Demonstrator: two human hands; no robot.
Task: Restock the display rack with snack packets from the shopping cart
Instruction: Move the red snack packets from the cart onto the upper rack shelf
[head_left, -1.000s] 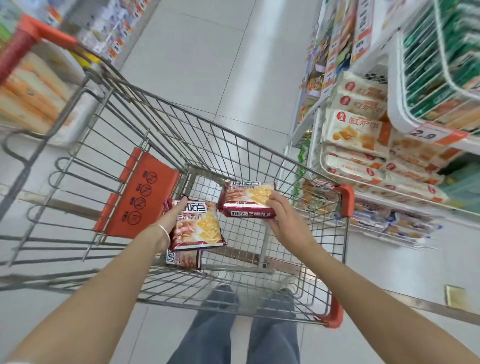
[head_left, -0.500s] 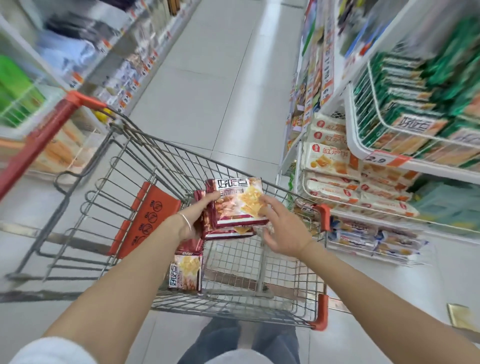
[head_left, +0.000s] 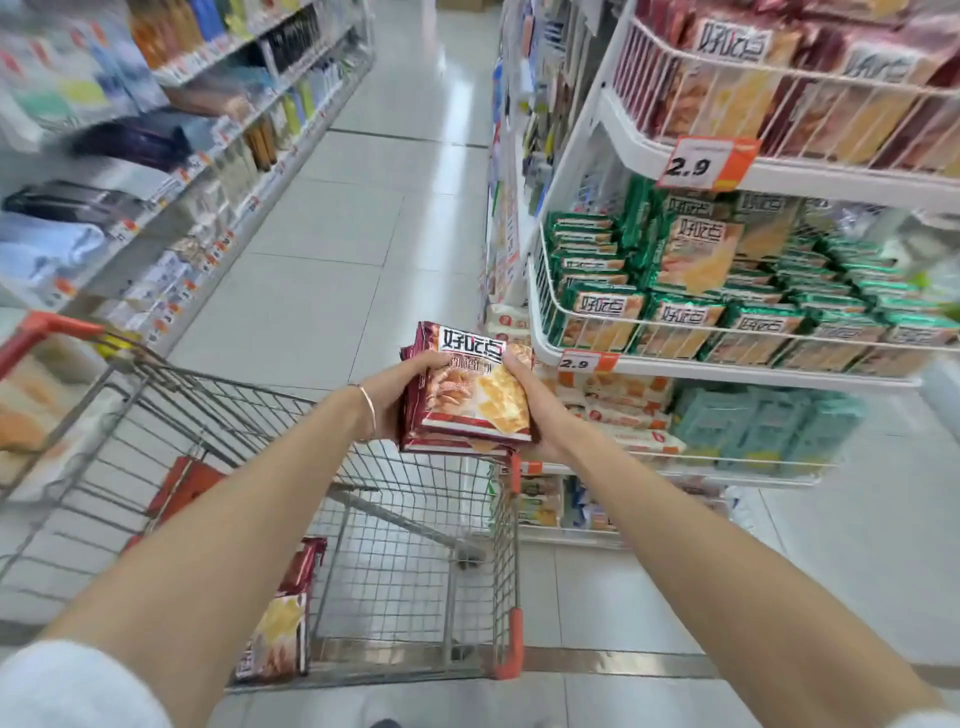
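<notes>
stack: red snack packets (head_left: 467, 395), one face-up on top and more edges under it, exact count unclear
change: a second ago each hand had one packet low inside the shopping cart (head_left: 218, 415); half a second ago they were being pressed together; now they are one stack, raised above the cart rim, in the air just short of the display rack (head_left: 649, 150)
view: head has swung up from the cart to the rack
left hand: (head_left: 402, 395) clamped on the stack's left edge, thumb over the top face; bracelet (head_left: 367, 410) on the wrist
right hand: (head_left: 540, 410) clamped on the right edge, thumb over the upper corner
rack: top basket (head_left: 779, 93) holds matching red packets; the tier below holds green packets (head_left: 727, 312); price tag (head_left: 706, 163) reads 2.9
cart: at least one red packet (head_left: 280, 623) left standing against the near left wall
meaning: pick-up looks done, carry is under way; probable target is the top basket, since the colour matches
next: lift higher and to the right, clear the wire front, drop in
left to do: another cart trip likely
</notes>
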